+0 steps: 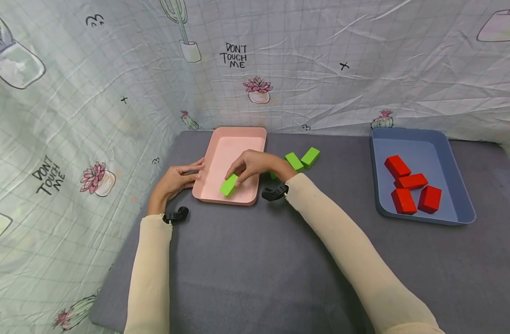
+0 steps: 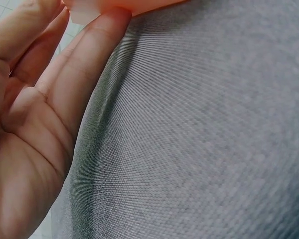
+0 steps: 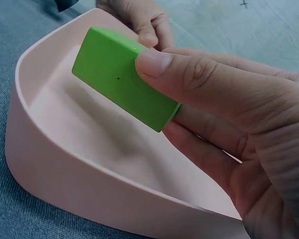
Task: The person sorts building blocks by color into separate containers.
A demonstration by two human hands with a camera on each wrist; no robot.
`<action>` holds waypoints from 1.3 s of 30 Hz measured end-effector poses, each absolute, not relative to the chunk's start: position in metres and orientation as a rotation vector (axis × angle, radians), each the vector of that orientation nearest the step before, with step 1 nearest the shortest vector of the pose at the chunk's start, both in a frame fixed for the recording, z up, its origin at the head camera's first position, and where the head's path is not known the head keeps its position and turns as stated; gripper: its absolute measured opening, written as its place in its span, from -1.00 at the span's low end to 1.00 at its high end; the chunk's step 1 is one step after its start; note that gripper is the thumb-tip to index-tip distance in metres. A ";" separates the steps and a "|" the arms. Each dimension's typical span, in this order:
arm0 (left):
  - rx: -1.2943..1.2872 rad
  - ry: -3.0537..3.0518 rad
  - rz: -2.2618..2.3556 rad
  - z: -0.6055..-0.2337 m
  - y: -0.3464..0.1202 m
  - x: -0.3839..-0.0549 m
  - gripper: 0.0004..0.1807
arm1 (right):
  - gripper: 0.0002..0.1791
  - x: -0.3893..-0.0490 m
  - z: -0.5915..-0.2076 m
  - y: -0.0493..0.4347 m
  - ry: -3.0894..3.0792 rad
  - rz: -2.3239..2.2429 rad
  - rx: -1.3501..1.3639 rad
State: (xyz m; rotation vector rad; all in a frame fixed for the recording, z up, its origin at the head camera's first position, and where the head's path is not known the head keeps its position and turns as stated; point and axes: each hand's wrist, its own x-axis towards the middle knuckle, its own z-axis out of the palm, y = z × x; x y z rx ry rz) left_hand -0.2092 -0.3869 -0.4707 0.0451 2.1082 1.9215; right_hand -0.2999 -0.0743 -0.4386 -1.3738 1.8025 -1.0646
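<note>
Between thumb and fingers, my right hand [image 1: 252,166] pinches a green block [image 1: 229,185] over the near end of the pink tray [image 1: 234,144]. In the right wrist view the green block [image 3: 124,77] is tilted above the tray floor, within the rim. My left hand [image 1: 176,181] lies at the tray's left side, its fairly straight fingers touching the outer wall; the left wrist view shows these fingers [image 2: 84,64] against the pink edge. Right of the tray are more green blocks [image 1: 311,157], one partly hidden behind my right wrist.
A blue tray [image 1: 422,135] stands at the right of the grey table [image 1: 246,260], with several red blocks [image 1: 429,199] in it. A printed white cloth [image 1: 305,69] hangs behind the table and along its left side.
</note>
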 end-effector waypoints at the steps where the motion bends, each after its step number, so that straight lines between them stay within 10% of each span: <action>1: 0.040 2.111 1.915 -0.470 -0.387 -0.209 -0.47 | -0.63 -0.300 -0.438 -0.076 1.815 -1.037 -1.389; 39: -0.015 2.100 1.907 -0.468 -0.384 -0.211 -0.48 | -0.63 -0.319 -0.402 -0.070 1.898 -0.653 -1.606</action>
